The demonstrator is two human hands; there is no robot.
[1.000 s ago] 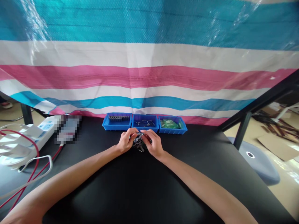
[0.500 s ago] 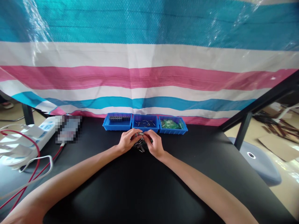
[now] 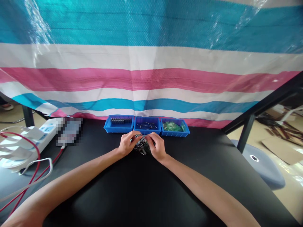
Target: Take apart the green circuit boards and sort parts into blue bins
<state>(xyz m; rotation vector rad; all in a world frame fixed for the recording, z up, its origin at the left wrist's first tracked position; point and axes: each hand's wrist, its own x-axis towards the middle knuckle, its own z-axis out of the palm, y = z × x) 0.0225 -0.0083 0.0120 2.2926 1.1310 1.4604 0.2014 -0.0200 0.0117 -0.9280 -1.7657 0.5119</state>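
My left hand (image 3: 128, 143) and my right hand (image 3: 156, 146) meet over the black tabletop, just in front of the blue bins. The fingers of both are closed in a pinch, holding a small part between them that is too small to name. Right below the fingertips lies a heap of small metal pieces (image 3: 141, 147), silvery and dark, partly covered by the hands. Behind the fingers stands the middle blue bin (image 3: 142, 130), with several thin dark pins in it.
The left blue bin (image 3: 118, 128) holds rows of small metal cylinders; the right blue bin (image 3: 175, 133) holds green plastic packets. A power strip (image 3: 48, 129) with plugs, a phone (image 3: 69, 131) and red and white cables occupy the left side. A striped sheet (image 3: 151, 78) hangs behind.
My left fingers have shifted slightly, and more of the metal heap shows between the hands. The arms have hardly moved, and the bins stay in place.
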